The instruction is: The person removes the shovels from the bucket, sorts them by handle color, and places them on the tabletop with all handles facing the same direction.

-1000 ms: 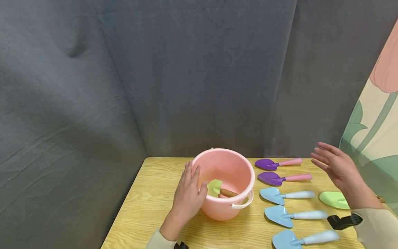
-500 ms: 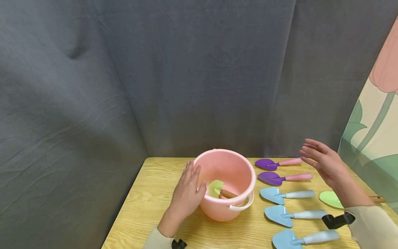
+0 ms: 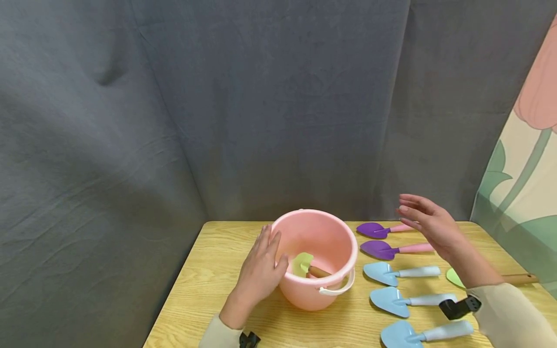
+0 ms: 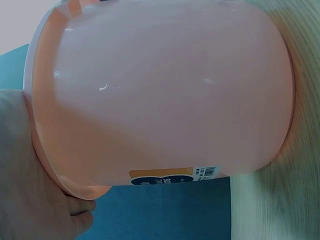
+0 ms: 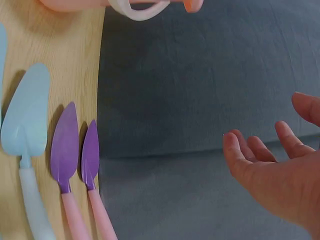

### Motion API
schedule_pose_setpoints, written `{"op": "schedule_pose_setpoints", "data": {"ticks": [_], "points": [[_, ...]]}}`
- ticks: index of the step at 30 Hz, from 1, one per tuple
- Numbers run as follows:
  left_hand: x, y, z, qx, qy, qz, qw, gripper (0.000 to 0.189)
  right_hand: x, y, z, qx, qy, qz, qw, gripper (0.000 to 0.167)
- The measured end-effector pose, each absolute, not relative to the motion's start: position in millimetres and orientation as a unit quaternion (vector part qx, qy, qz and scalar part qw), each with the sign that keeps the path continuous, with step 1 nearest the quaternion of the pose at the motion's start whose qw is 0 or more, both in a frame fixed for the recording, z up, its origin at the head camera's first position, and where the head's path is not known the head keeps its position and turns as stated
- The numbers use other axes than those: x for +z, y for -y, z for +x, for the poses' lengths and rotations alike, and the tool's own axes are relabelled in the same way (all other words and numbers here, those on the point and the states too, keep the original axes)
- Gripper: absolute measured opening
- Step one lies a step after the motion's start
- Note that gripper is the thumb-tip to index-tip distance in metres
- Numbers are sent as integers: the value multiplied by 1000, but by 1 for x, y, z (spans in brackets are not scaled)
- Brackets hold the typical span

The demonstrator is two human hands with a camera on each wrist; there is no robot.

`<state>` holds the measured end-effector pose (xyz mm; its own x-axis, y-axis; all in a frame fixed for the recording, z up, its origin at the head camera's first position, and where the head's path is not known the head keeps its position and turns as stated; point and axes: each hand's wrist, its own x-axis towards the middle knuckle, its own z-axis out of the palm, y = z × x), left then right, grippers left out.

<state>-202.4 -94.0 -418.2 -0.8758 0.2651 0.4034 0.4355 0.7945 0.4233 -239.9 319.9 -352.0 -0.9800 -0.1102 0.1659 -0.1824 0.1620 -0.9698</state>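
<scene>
A pink bucket (image 3: pixel 306 297) stands on the wooden table, its white handle (image 3: pixel 337 290) hanging down at the right. My left hand (image 3: pixel 260 273) lies along the bucket's left rim with straight fingers. Inside the bucket is a light green trowel (image 3: pixel 302 263) with a brown grip. My right hand (image 3: pixel 435 229) is raised, holding nothing, its fingers loosely bent and pointing left. In the head view it overlaps the pink grip ends of two purple trowels (image 3: pixel 377 250). Those trowels (image 5: pixel 65 145) also show at left in the right wrist view, apart from the hand.
Several light blue trowels (image 3: pixel 389 300) lie in a column right of the bucket. Another green trowel, its brown grip (image 3: pixel 520 279) showing, lies partly hidden behind the right forearm. A grey curtain (image 3: pixel 283 111) hangs behind the table (image 3: pixel 191 290), and a flower-patterned cloth (image 3: pixel 526 193) hangs at right.
My right hand has moved left through the air, from the table's right side toward the purple trowels' grips. The left hand stays at the bucket, which has turned slightly.
</scene>
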Motion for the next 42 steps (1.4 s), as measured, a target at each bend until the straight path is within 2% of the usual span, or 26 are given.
{"op": "schedule_pose_setpoints", "data": {"ticks": [5,16,29,36,42], "points": [[-418,95,-205,-253,934,-195,159,62,-348,-302,-241,574,811,109,29,53],[-415,100,-211,-238,940,-207,133,65,-341,-276,-245,517,846,129,15,62],[-411,106,-218,-255,931,-235,113,61,-341,-250,-255,490,833,256,12,55],[-411,109,-222,-251,927,-254,115,62,-339,-233,-256,514,800,306,-44,55],[-412,112,-227,-253,920,-277,109,62,-343,-215,-262,460,795,385,-87,53]]}}
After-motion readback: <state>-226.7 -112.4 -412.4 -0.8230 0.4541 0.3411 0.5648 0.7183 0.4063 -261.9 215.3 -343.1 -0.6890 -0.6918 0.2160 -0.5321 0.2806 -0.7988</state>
